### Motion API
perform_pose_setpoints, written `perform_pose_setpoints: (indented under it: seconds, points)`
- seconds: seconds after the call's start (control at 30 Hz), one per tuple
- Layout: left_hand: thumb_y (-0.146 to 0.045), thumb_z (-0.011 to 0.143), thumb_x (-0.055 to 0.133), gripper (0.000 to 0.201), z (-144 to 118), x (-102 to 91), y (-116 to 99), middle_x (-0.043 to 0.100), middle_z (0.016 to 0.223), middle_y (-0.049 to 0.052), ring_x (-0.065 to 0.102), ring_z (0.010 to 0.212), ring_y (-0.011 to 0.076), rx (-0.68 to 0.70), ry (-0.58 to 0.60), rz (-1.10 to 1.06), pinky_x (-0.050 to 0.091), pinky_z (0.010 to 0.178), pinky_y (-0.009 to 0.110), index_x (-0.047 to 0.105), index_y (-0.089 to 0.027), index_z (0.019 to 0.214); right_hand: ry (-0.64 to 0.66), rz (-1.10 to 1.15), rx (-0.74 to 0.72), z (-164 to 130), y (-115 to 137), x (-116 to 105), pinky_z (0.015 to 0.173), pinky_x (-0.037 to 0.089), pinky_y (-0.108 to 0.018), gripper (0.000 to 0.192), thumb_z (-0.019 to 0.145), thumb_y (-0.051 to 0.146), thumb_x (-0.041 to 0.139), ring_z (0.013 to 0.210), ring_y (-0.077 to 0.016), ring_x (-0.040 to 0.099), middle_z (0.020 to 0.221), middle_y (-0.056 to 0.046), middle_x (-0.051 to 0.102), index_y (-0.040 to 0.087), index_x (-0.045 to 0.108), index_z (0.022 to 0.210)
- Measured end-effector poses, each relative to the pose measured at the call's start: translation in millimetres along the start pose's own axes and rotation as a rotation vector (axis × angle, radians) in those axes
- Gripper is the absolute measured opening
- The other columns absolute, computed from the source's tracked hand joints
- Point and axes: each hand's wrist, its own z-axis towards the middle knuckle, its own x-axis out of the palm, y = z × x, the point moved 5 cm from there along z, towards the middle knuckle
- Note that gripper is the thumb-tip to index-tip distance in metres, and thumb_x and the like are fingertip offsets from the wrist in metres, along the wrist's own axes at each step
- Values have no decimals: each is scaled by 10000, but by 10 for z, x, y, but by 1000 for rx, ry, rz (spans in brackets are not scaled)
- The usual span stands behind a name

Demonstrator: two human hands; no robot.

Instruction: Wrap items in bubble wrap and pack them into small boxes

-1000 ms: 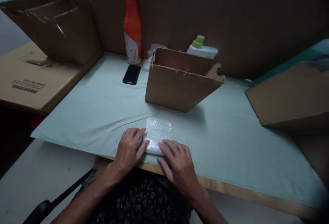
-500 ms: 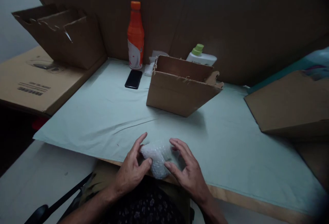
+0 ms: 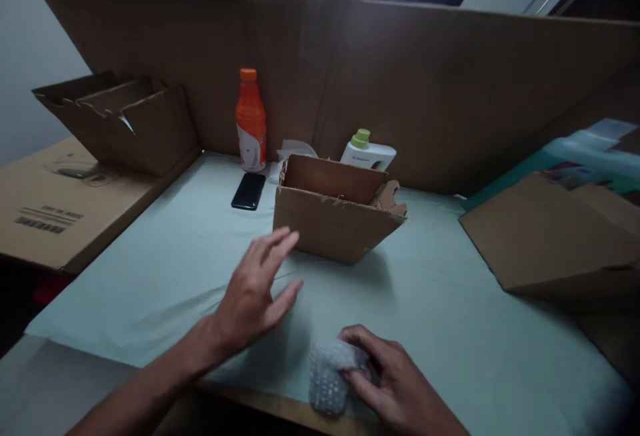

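Note:
A bundle of clear bubble wrap (image 3: 327, 377) is at the front edge of the cloth-covered table (image 3: 430, 329). My right hand (image 3: 387, 373) grips its right side between thumb and fingers; whether anything is inside the wrap I cannot tell. My left hand (image 3: 255, 286) is raised above the cloth, fingers stretched and thumb apart, holding nothing. Its fingertips overlap the lower left of an open cardboard box (image 3: 333, 226) in the view; the box stands upright in the middle of the table.
Behind the box are an orange bottle (image 3: 251, 123), a black phone (image 3: 249, 191) and a white bottle with a green cap (image 3: 367, 153). More cardboard boxes flank the table, one on the left (image 3: 145, 133) and one on the right (image 3: 550, 236). A tall cardboard panel (image 3: 425, 89) walls the back.
My left hand has let go of the bubble wrap and moved up toward the box. My right hand has closed on the wrap. The view has tilted upward, showing the panel's top edge.

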Motion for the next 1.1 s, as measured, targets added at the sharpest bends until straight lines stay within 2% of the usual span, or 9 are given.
perform_pose_setpoints:
  seconds: [0.07,0.17,0.27,0.37,0.53,0.73,0.87,1.0,1.1]
  points:
    - [-175,881,634,644,385,-57,112,395,1525,176,405,1425,315,50,-89,88,405,1146,533,399,-221,1480,-62,-34,-57,-58,36,-341,587,516,-239,143,837,197,575,659,-158,665,808,-6,721,247,667,934]
    - [-128,865,634,455,725,-26,265,306,1578,172,355,1461,350,55,-144,87,416,1133,563,565,-199,1310,-349,-33,-197,-117,69,-1016,676,593,-304,135,845,273,653,825,-233,738,934,-34,767,303,683,973]
    - [-73,887,586,210,711,34,305,315,1584,124,410,1437,316,46,-224,0,478,1092,516,656,-200,1039,-661,-69,-335,-17,151,-1633,647,600,-317,163,814,334,724,834,-247,744,956,-37,772,341,689,972]
    - [-49,891,581,178,556,102,282,304,1593,100,398,1449,300,32,-277,-84,510,1067,485,651,-199,954,-730,-193,-315,438,384,-1942,673,579,-332,170,812,362,722,829,-233,722,969,-32,758,327,697,976]
    - [-35,897,581,195,467,191,273,306,1593,89,397,1451,287,0,-276,-135,487,1104,502,649,-206,962,-406,-351,-297,1624,829,-1743,601,434,-259,131,777,156,578,676,-157,606,787,-1,688,204,649,876]
    - [-24,894,585,220,463,225,321,287,1609,76,408,1447,298,-11,-284,-164,497,1098,506,646,-215,983,14,-587,-114,2505,588,-1131,573,315,-239,148,752,58,613,682,-141,573,801,-32,694,163,656,847]
    - [-35,901,571,200,489,240,333,286,1608,74,413,1442,297,-19,-272,-186,475,1116,515,641,-210,966,93,-584,-99,2684,470,-950,579,344,-245,172,762,63,610,674,-155,601,788,-34,721,180,701,848]
    - [-70,895,578,246,501,212,322,278,1605,106,451,1405,291,-59,-259,-139,463,1118,526,612,-220,1086,128,-542,-138,2573,559,-1074,660,450,-239,253,786,107,623,791,-169,668,954,-27,764,208,729,992]
    - [-134,890,614,523,378,126,413,300,1597,142,430,1417,296,-130,-300,-120,447,1123,541,466,-256,1378,-128,-480,-200,2039,629,-1441,770,507,-298,276,850,197,582,918,-209,686,1080,-39,756,219,721,1088]
